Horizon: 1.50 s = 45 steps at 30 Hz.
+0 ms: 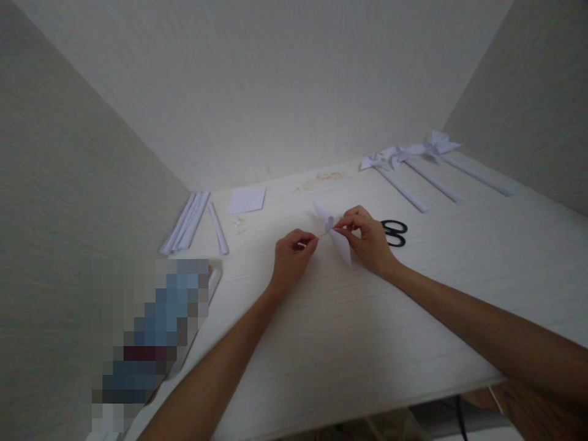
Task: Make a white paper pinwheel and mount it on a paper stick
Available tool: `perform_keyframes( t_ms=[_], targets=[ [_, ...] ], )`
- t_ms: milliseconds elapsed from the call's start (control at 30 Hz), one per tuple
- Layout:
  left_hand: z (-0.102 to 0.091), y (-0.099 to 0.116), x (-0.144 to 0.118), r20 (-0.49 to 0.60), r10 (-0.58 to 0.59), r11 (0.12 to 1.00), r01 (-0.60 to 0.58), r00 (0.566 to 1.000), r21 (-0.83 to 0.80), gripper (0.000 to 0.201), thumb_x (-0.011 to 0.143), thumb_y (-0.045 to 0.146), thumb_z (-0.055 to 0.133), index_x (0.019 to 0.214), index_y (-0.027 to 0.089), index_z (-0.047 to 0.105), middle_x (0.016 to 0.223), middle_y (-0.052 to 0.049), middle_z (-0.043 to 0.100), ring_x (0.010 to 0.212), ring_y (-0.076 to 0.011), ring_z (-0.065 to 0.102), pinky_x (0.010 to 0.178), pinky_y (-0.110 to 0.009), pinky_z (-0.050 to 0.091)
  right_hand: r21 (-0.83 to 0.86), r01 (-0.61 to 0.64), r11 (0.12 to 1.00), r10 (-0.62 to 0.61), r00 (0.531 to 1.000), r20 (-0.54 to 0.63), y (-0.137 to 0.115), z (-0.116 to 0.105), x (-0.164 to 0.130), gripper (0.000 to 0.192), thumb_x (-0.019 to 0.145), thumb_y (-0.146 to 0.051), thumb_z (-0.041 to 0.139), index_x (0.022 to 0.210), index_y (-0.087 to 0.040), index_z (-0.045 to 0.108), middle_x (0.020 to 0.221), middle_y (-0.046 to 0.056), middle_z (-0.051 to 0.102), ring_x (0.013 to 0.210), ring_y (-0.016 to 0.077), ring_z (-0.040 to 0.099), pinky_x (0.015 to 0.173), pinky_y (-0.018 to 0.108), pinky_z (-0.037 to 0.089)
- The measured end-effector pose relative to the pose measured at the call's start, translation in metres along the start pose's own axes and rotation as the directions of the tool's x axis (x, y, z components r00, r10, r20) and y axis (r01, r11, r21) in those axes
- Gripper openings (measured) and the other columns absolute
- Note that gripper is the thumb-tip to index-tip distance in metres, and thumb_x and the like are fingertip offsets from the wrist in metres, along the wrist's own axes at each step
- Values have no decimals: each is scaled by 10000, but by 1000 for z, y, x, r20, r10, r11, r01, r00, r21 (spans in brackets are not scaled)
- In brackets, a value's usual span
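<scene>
Near the middle of the table, my left hand (296, 254) pinches one end of a thin yellowish strand (324, 234); I cannot make out its material. The strand runs right to a gathered piece of white paper (329, 222) with pointed ends, like a bow. My right hand (365, 239) holds this paper near its pinched middle, thumb against fingers. One paper end sticks up at the back, the other hangs toward me, partly behind the right fingers. Just right of that hand lie scissors with black handles (395, 234), their blades hidden by the hand.
Several rolled white paper tubes (190, 223) lie at the left. A flat paper square (247, 199) and small yellowish bits (239, 224) lie beside them. More bits (328, 176) are near the back wall. At the back right lie three paper sticks (404, 188) with folded paper tops.
</scene>
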<state>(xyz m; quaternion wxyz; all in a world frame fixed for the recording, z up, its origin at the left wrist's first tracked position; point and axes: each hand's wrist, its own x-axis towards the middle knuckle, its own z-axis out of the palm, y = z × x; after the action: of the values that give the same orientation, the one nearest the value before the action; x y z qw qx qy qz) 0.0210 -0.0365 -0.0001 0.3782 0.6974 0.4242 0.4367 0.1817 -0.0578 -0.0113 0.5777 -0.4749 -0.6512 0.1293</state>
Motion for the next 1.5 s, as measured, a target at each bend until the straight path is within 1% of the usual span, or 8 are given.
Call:
perform_keyframes(
  t_ms=[233,467,733,1100,1300,1500],
  targets=[
    [0,0,1,2,16,1000,-16,1000,-8,63,667,179,568,616,162,602,645,9,590,606,-90,545,553,-199,447,-3,12,1000,-12,1000,-2,-1,0,0,51,722,-163,589,707,-212,587,710,-9,466,633,114,448,559,261,383],
    [0,-1,0,-6,13,1000,-13,1000,-21,81,670,186,573,600,161,604,634,8,589,587,-88,541,545,-199,451,-22,-9,1000,9,1000,4,-1,-1,0,44,725,-179,586,701,-215,590,714,-5,475,652,120,461,548,259,383],
    [0,-2,1,-6,-9,1000,9,1000,-20,113,669,200,584,566,155,594,608,11,575,573,-83,529,543,-196,444,-7,11,1000,-11,1000,-3,-5,0,-1,56,720,-150,595,700,-202,589,718,-9,454,632,108,454,572,263,390],
    [0,-4,1,-20,-10,999,9,1000,-39,82,669,221,587,628,154,609,625,4,580,585,-93,536,550,-208,445,-34,-5,999,6,1000,31,-10,-1,0,77,707,-127,599,689,-201,589,721,-8,447,622,108,461,586,273,404],
    [1,-7,1,-27,13,1000,-13,1000,-5,83,673,234,585,649,159,611,645,-2,588,592,-98,538,529,-205,432,-51,-8,999,9,1000,28,-9,-1,-1,66,712,-144,594,690,-205,585,723,-7,451,628,112,466,576,273,409],
    [1,-4,0,-33,39,997,-37,999,66,94,687,215,562,627,156,602,651,-3,580,576,-87,520,516,-199,419,-61,5,998,-3,999,39,-10,-2,-1,68,703,-135,606,685,-199,587,721,-7,450,635,113,464,582,272,407]
  ],
)
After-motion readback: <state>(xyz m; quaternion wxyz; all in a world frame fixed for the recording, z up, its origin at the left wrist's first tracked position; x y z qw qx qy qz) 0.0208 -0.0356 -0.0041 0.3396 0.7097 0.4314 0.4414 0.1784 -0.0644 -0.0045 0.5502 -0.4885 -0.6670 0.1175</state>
